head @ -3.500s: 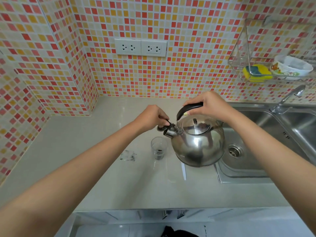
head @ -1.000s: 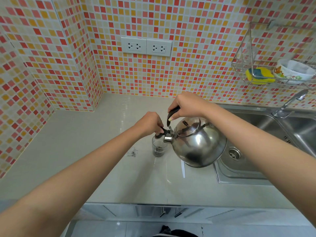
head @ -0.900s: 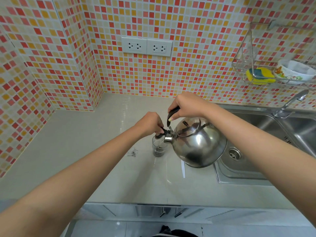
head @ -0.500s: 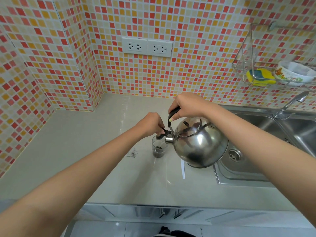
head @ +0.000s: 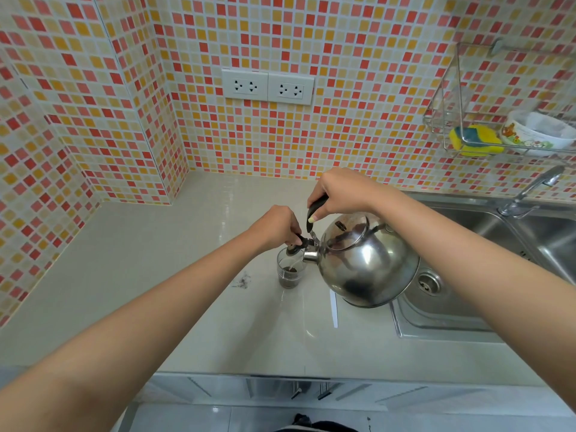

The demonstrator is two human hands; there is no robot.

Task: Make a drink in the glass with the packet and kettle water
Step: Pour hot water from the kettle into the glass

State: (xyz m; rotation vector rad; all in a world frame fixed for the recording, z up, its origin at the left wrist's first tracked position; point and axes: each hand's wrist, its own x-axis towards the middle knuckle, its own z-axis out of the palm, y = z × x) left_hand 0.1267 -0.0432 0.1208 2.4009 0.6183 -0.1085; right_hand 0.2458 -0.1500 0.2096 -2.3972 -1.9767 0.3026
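A steel kettle (head: 364, 263), tilted over the desk (head: 156, 260), pours into a small glass (head: 290, 271) holding dark powder. The right hand (head: 339, 191) grips its black handle; the left hand (head: 277, 227) pinches the spout cap open. Heavy, probably hot and slick-walled, it is best held by the handle.

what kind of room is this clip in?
Most likely a home kitchen: a steel sink with a tap set in the counter, mosaic wall tiles, and a wire rack holding a sponge.
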